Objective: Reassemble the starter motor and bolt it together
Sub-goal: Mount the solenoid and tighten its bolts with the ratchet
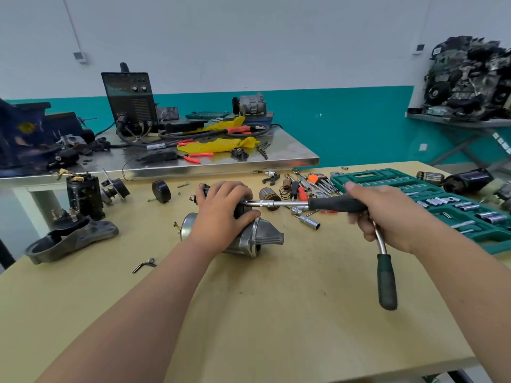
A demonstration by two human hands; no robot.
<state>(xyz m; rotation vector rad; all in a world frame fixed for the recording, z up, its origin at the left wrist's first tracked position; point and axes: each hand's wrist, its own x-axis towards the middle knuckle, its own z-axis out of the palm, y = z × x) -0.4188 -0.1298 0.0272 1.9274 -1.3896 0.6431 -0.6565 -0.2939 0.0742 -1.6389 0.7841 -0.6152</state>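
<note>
The silver starter motor (pixel 265 237) lies on its side in the middle of the wooden table (pixel 276 313). My left hand (pixel 224 214) grips it from above, fingers curled over its dark solenoid. My right hand (pixel 387 214) holds the black grip of a speed-brace socket wrench (pixel 334 203). Its chrome shaft (pixel 276 204) runs left to the motor's end beside my left hand. The tool's cranked end with a green handle (pixel 386 280) hangs down toward me.
A green socket set case (pixel 431 200) lies open at the right. Loose sockets, hex keys and springs (pixel 304 189) lie behind the motor. Another motor housing (pixel 83 196) and a dark end bracket (pixel 72 239) stand at the left. A steel bench (pixel 193 164) with a welder is behind.
</note>
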